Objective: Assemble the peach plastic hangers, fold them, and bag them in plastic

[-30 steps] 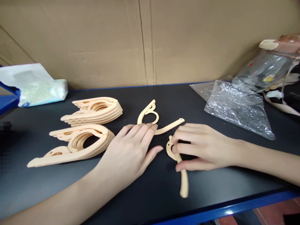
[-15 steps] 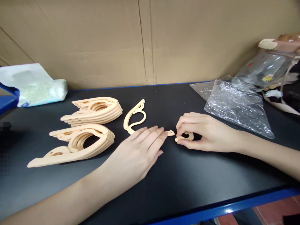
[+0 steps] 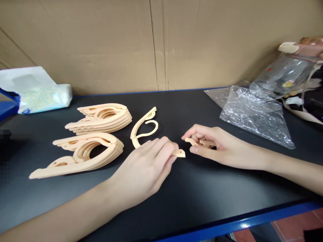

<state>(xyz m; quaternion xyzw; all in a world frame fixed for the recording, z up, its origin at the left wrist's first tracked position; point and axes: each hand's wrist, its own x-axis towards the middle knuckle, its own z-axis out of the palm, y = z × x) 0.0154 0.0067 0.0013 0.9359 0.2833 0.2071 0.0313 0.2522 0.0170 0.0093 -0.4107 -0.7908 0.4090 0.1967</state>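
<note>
A cream folding hanger [image 3: 137, 130] lies partly spread on the table, its curled hook [image 3: 156, 127] pointing up. My left hand [image 3: 148, 164] is closed over the hanger's near arm, palm down, and the arm's holed tip [image 3: 180, 153] sticks out past the fingers. To the right, my right hand [image 3: 212, 144] pinches a small curved cream piece [image 3: 191, 141] between thumb and fingers. Part of that piece is hidden by the fingers. The piece and the arm tip are apart.
Two stacks of folded cream hangers, a far stack [image 3: 101, 117] and a near stack [image 3: 83, 156], lie at left. Behind them sits a tissue pack [image 3: 45, 97]. Clear plastic bags [image 3: 254, 117] and a transparent bottle [image 3: 285, 74] are at right. Cardboard [image 3: 113, 43] stands behind the table.
My left fingers have curled round the hanger arm, and its tip has shifted nearer to me. The hook has swung away from the far arm. My right hand has turned the small piece.
</note>
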